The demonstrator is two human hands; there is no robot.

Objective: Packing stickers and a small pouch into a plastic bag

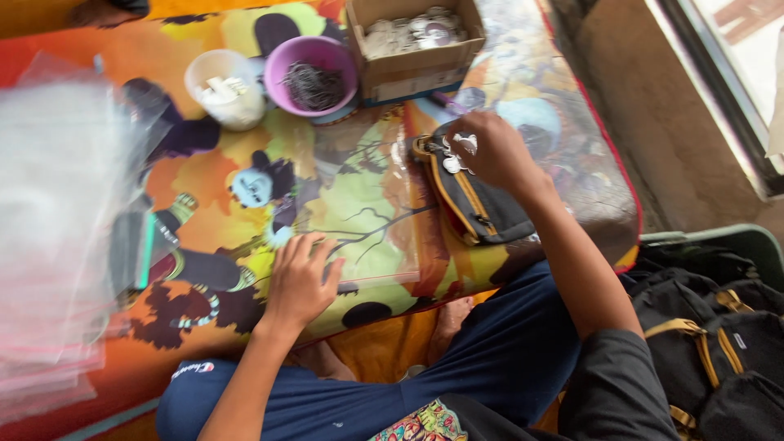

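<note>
Over the black pouch (pixel 474 196), the right hand (pixel 494 151) curls its fingers around a cluster of small silvery discs (pixel 456 152) (pinched, not loose). Left of the pouch, the left hand (pixel 300 279) lies flat, fingers spread, on a clear plastic bag (pixel 363 204); beyond the pouch stand a cardboard box (pixel 416 41) and purple bowl (pixel 313 75).

Two bowls (pixel 310 73), one cardboard box (pixel 415 69), one black pouch (pixel 478 204), two hands (pixel 298 282).

One head camera looks steeply down, from close, on the low colourful cartoon-printed table (pixel 343 188) and the person's lap.
</note>
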